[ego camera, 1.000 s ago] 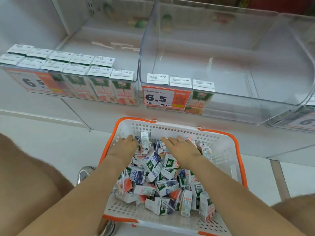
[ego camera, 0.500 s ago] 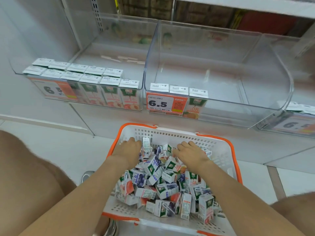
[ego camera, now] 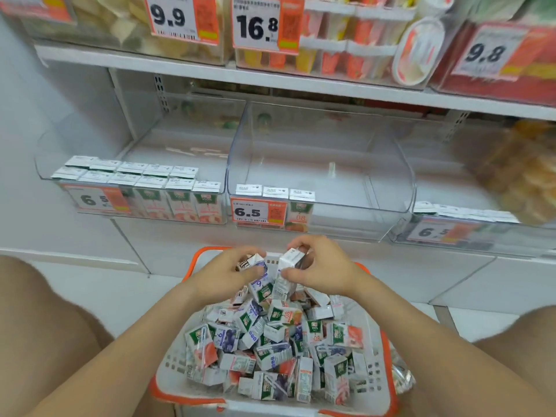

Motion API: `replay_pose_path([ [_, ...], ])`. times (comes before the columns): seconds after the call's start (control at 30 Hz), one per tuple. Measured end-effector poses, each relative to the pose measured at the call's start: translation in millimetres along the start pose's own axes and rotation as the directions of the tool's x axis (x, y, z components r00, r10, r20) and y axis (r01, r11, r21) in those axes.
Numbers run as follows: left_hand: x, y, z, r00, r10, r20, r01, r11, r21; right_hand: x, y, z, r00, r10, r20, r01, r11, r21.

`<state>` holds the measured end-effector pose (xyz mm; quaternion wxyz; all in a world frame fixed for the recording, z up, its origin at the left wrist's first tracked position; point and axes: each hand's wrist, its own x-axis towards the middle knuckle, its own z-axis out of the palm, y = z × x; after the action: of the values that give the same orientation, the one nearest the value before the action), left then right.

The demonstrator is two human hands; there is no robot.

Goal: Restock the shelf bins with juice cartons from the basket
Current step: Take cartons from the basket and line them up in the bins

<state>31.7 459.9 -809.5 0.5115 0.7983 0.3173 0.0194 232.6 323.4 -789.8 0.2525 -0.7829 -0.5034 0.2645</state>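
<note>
Looming highest was the clear plastic shelf bin (ego camera: 331, 145), mostly bare, up and ahead of the white orange-rimmed basket (ego camera: 171, 368). Over it the left hand (ego camera: 222, 275) gripped a purple-and-white juice carton (ego camera: 255, 266); the right hand (ego camera: 325, 269) pinched an upright white carton (ego camera: 287, 272), nearer the bin's gap.

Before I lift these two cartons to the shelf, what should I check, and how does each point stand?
1. Grip of left hand on left carton: ok.
2. Grip of right hand on right carton: ok.
3. Room in middle bin beside its three cartons: ok.
4. Held flavours match that bin: cannot tell.
5. Way up from basket to the bin unobstructed: ok.
</note>
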Motion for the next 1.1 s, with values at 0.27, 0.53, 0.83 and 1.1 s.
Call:
replay_pose_path([
  [0.27,-26.5,42.6,-4.0,0.983,0.069,-0.168,-0.112,0.959,-0.260,-42.5,-40.2,-47.7,0.980,-0.058,-0.189,0.066,0.997,0.035],
  [0.53,-28.6,86.2,9.4,0.949,-0.019,-0.313,-0.192,0.755,-0.627,-67.8,-43.1,-103.7,0.899,-0.004,-0.437,0.021,0.999,0.033],
  [0.83,-13.0,174.3,54.1,0.986,0.153,-0.073,-0.160,0.693,-0.703,-93.0,-31.9,-148.6,0.877,-0.085,-0.473,0.080,0.996,-0.030],
  [1.1,26.6,237.8,92.0,0.924,0.290,-0.248,-0.358,0.883,-0.303,-110.6,11.2,-211.7,0.852,-0.059,-0.520,0.010,0.995,-0.096],
])
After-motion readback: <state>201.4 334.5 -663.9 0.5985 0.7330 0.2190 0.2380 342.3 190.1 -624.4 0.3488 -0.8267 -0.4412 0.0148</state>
